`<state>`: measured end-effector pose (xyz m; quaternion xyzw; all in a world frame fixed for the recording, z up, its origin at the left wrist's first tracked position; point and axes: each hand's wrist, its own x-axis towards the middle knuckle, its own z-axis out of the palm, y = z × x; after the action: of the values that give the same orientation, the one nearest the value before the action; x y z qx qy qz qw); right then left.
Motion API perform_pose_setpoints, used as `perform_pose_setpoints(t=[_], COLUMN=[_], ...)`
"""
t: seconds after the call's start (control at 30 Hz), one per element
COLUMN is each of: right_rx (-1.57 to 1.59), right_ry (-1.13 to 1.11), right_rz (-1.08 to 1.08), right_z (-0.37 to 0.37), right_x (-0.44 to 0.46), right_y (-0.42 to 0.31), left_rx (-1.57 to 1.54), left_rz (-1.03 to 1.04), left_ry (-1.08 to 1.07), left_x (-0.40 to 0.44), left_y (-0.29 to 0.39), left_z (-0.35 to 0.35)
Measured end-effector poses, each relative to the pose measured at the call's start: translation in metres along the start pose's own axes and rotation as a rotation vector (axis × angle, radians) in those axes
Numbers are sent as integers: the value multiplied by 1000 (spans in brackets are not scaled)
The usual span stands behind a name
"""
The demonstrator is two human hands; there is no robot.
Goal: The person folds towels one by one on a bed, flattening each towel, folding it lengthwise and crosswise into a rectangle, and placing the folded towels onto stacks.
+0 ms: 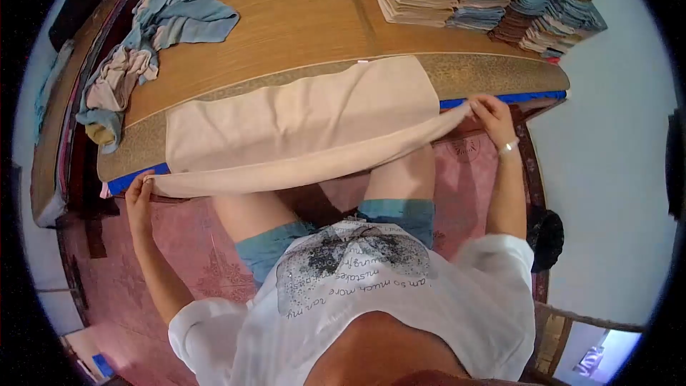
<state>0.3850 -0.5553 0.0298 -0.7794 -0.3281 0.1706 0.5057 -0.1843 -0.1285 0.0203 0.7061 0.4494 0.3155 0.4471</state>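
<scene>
Pinches cream cloth (307,111) by near corners with left grip (138,196) and right grip (494,116); holds near edge over thighs (401,184), with far part creased on patterned mat (493,75).

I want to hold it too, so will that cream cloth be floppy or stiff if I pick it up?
Probably floppy: the cream cloth sags between the left hand and right hand. It's likely light, since each hand seems only to pinch an end. It may wrinkle easily, as ripples show across it.
</scene>
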Motion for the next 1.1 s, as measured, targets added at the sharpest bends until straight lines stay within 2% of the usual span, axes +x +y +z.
perform_pose_setpoints(t=[0.13, 0.2, 0.27, 0.3, 0.33, 0.37, 0.4, 0.43, 0.47, 0.5, 0.57, 0.63, 0.7, 0.73, 0.8, 0.87, 0.93, 1.1], right_rx=[-94, -177, -253, -304, -344, -358, -381, -482, -474, -468, -418, -435, -468, -465, -602, -512, -542, -529], right_ry=[137, 121, 87, 141, 180, 166, 155, 190, 204, 226, 187, 207, 235, 230, 237, 238, 231, 261], right_rz=[-238, -257, -289, -292, -302, -233, -164, -291, -289, -283, -135, -159, -227, -229, -198, -163, -220, -204], right_z=[41, 59, 74, 81, 94, 105, 106, 104, 103, 102, 103, 105, 106, 108, 106, 107, 105, 105], right_x=[57, 99, 118, 127, 138, 138, 138, 156, 158, 153, 143, 143, 137, 137, 139, 142, 143, 142], right_y=[-8, 16, 35, 42, 46, 39, 36, 70, 74, 70, 50, 49, 42, 40, 43, 49, 49, 44], left_rx=[62, -16, 211, 18, 148, 267, 303, 303, 435, 351, 356, 351, 155, 159, 314, 373, 535, 557], left_rz=[-70, 150, 178, 74, 249, 274, 156, 75, 266, 182, 170, 167, 91, 89, 82, 53, 150, 155], left_ry=[57, 85, 117, 100, 154, 154, 156, 201, 241, 244, 309, 356, 412, 416, 452, 451, 471, 374], left_x=[48, 78, 113, 114, 118, 135, 110, 110, 124, 128, 119, 122, 130, 127, 114, 116, 122, 121], left_y=[-1, -14, -36, -26, -25, -48, -2, 1, -27, -33, -17, -19, -36, -31, -8, -7, -11, 0], left_z=[18, 33, 39, 54, 66, 63, 81, 88, 86, 88, 95, 91, 88, 87, 92, 93, 94, 98])
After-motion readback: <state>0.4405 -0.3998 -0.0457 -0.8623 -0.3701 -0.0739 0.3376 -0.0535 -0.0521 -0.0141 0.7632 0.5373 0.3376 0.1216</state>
